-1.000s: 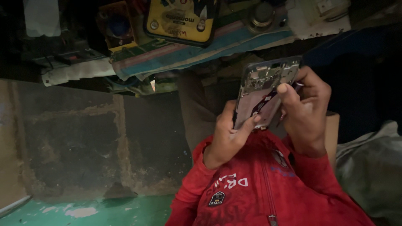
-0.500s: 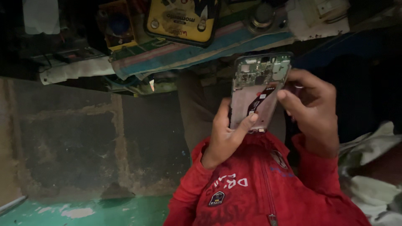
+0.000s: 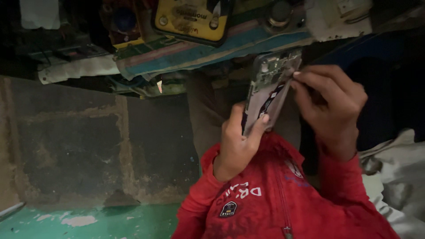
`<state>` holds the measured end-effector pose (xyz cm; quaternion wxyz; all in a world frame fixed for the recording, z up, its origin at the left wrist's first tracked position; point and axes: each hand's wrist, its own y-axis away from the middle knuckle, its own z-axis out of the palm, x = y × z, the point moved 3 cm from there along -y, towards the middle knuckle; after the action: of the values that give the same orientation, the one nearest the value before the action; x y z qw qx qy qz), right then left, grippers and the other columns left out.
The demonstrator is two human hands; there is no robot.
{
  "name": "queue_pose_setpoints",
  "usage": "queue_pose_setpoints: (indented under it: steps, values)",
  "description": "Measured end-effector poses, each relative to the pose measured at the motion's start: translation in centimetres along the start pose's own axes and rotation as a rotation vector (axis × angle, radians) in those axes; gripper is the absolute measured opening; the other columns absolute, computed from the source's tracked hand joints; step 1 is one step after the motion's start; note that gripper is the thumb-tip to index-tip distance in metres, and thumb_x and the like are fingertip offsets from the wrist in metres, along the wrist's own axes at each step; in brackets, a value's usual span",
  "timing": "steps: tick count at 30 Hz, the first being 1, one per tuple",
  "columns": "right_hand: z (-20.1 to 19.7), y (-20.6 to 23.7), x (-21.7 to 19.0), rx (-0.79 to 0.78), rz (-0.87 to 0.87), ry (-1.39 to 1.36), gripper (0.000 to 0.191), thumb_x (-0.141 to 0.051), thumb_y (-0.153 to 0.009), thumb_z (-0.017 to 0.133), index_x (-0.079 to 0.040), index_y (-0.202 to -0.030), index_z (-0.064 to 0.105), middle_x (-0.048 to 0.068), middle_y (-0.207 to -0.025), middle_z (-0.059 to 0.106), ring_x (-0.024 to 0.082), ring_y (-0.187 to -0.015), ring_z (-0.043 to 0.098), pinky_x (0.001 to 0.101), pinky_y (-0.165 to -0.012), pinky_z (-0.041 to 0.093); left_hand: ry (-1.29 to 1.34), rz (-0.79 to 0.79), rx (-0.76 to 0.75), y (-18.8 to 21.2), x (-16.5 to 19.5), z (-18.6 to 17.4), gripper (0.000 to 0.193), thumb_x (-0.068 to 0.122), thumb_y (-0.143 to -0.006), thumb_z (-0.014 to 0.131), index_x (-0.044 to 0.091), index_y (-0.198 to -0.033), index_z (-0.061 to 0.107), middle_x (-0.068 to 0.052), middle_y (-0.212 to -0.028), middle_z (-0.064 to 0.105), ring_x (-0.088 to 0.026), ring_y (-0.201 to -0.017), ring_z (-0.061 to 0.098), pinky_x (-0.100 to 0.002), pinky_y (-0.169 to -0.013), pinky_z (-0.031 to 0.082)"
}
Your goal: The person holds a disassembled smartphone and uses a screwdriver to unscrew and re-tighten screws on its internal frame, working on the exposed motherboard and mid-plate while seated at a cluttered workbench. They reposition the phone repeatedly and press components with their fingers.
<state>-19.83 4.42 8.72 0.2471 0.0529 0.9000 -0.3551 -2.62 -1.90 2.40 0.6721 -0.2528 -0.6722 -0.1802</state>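
Right of centre, the left hand is gripping an opened phone from below. The right hand is pinching its upper edge, fingertips blurred. Dim light is hiding the phone's inner parts.

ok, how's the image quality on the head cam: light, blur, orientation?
Head view: dim overall, corners near black; scene appears upside down, red jacket at the bottom. The opened phone is readable, its board lit; left hand and right hand slightly soft. Yellow meter brightest; no glare.
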Motion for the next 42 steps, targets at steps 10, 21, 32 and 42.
queue_pose_setpoints:
  steps: [10,21,32,42]
  values:
    - [-1.3,-1.6,0.1,-0.110,-0.127,0.033,0.020,0.010,-0.080,0.086,0.009,-0.093,0.071,0.020,-0.093,0.072,0.019,-0.065,0.067,0.0267,-0.052,0.048,-0.100,0.196,-0.037,0.4,2.1,-0.4,0.017,0.006,-0.109,0.064,0.002,-0.124,0.059,-0.014,-0.099,0.070,-0.025,-0.084,0.073,-0.034,-0.071,0.056]
    - [-0.8,0.2,1.9,-0.109,-0.045,-0.098,0.018,0.002,-0.087,0.085,0.006,-0.097,0.070,0.021,-0.099,0.074,0.017,-0.067,0.066,0.0234,-0.051,0.047,-0.061,0.198,-0.069,-0.4,2.8,-1.0,0.019,0.001,-0.108,0.064,0.003,-0.126,0.061,-0.009,-0.099,0.068,-0.014,-0.074,0.066,-0.027,-0.065,0.053]
    - [-1.2,-0.4,0.7,-0.012,-0.189,0.008,0.019,0.007,-0.092,0.084,0.006,-0.102,0.068,0.021,-0.096,0.074,0.026,-0.079,0.074,0.0301,-0.061,0.055,-0.094,0.220,-0.097,-0.7,2.2,-0.7,0.023,-0.001,-0.105,0.066,0.003,-0.126,0.059,-0.011,-0.105,0.071,-0.019,-0.085,0.074,-0.029,-0.070,0.059]
    - [-0.7,0.7,1.8,0.115,0.042,-0.028,0.018,0.009,-0.094,0.082,0.006,-0.103,0.067,0.015,-0.091,0.071,0.014,-0.063,0.063,0.0237,-0.052,0.044,-0.210,0.416,-0.135,-1.4,2.3,-0.8,0.041,-0.010,-0.093,0.068,0.002,-0.131,0.056,-0.019,-0.120,0.071,-0.032,-0.110,0.074,-0.037,-0.093,0.062]
